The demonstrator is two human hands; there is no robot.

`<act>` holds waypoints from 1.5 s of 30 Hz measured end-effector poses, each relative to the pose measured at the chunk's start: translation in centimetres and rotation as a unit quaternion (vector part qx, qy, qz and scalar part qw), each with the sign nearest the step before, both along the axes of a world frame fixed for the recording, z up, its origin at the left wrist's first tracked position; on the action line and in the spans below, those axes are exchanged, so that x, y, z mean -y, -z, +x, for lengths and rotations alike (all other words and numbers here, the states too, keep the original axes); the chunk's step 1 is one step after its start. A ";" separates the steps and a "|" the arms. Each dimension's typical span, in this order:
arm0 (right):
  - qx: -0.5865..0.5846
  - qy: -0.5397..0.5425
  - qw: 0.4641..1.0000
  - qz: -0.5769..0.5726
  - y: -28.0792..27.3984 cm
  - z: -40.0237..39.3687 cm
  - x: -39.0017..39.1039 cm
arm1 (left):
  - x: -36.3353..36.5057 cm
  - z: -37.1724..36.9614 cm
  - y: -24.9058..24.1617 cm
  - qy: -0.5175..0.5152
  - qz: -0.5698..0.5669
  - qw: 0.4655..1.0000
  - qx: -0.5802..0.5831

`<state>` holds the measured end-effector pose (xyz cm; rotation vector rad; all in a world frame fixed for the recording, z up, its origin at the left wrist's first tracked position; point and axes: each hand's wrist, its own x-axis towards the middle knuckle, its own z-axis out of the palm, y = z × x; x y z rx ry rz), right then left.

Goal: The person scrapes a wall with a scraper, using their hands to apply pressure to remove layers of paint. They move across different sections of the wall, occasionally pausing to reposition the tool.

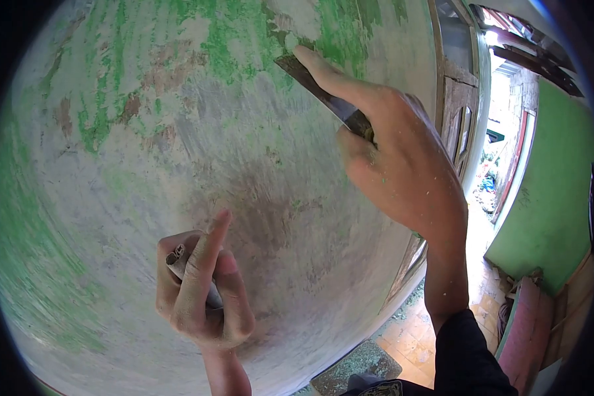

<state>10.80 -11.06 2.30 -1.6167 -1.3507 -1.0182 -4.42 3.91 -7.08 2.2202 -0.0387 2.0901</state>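
Observation:
My right hand (402, 155) grips a scraper (322, 94), its index finger stretched along the thin metal blade. The blade's end lies at the wall (244, 125), by the lower edge of the remaining green paint. Lower down, my left hand (204, 284) is curled around a rolled-up grey sheet (176, 256), with one finger pointing up. Only the roll's open end and a bit of its side show between the fingers. Patches of green paint, grey-white plaster and brownish spots cover the wall.
To the right are a wooden frame (459, 109), a bright doorway (498, 132) and a green wall (548, 191). Below, green flakes lie on a dark board (356, 369) and the tiled floor (412, 343). A pink panel (527, 330) stands at lower right.

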 end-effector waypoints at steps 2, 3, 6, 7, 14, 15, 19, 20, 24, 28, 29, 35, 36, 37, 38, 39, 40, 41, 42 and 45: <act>-0.074 -0.018 0.996 -0.035 0.3 0.0 -0.1 | -0.2 -0.3 0.0 -0.013 0.011 1.000 0.001; -0.074 -0.018 0.997 -0.034 0.5 0.0 -0.1 | -0.2 -0.4 0.2 -0.012 0.012 1.000 0.001; 0.003 0.017 1.000 0.000 0.5 0.3 0.2 | -0.3 -0.4 0.5 0.003 -0.008 1.000 -0.001; -0.025 0.010 0.999 -0.025 0.5 0.3 0.1 | -0.3 -0.4 0.4 -0.007 0.010 1.000 0.001; -0.016 -0.029 0.999 -0.002 0.5 0.8 -0.4 | -0.6 -0.2 0.6 -0.009 0.037 0.999 0.012; -0.018 -0.029 0.999 -0.004 0.6 0.7 -0.2 | -0.5 -0.1 0.6 -0.009 0.036 0.999 0.010; -0.049 -0.018 0.998 -0.024 0.2 0.1 -0.1 | -0.5 -0.1 0.8 -0.018 0.032 0.999 0.017; -0.039 -0.004 0.999 -0.023 0.0 0.1 0.0 | -0.5 0.0 0.9 -0.014 0.023 0.999 0.018; -0.062 -0.026 0.998 -0.019 1.0 0.5 -0.5 | -0.6 -0.2 0.7 -0.020 0.046 0.999 0.018; -0.040 -0.004 0.999 -0.004 -0.4 0.8 -0.3 | -0.3 0.1 0.9 -0.019 0.027 0.999 0.017; -0.033 0.006 0.999 -0.001 -0.6 0.7 -0.5 | -0.4 0.0 0.8 -0.014 0.023 0.999 0.022; 0.003 0.006 1.000 0.012 -0.5 1.0 -0.7 | -0.2 0.2 0.8 -0.022 0.025 0.999 0.013; 0.003 0.007 1.000 0.010 -0.4 1.1 -0.5 | 0.0 0.2 0.9 -0.021 0.023 0.999 0.013; 0.007 0.004 1.000 0.006 -0.4 1.1 -0.4 | 0.0 0.2 0.8 -0.020 0.017 1.000 0.016; 0.008 0.002 1.000 0.000 -0.2 1.1 -0.2 | 0.0 0.1 0.8 -0.018 0.009 1.000 0.016; 0.008 0.003 1.000 0.000 0.0 1.0 -0.1 | -0.1 0.1 0.8 -0.017 0.009 1.000 0.016; -0.006 -0.004 1.000 -0.020 -0.1 1.0 0.1 | -0.3 0.2 0.7 -0.015 0.023 0.999 0.020; -0.028 -0.011 0.999 -0.042 0.2 1.0 0.3 | -0.3 0.1 0.7 -0.012 0.036 0.999 0.017; -0.028 -0.008 0.999 -0.042 0.0 1.2 -0.1 | -0.3 0.2 0.9 -0.009 0.036 0.999 0.017; 0.125 0.021 0.989 0.076 -0.9 1.7 -1.0 | -0.2 0.2 0.9 -0.010 0.017 1.000 0.011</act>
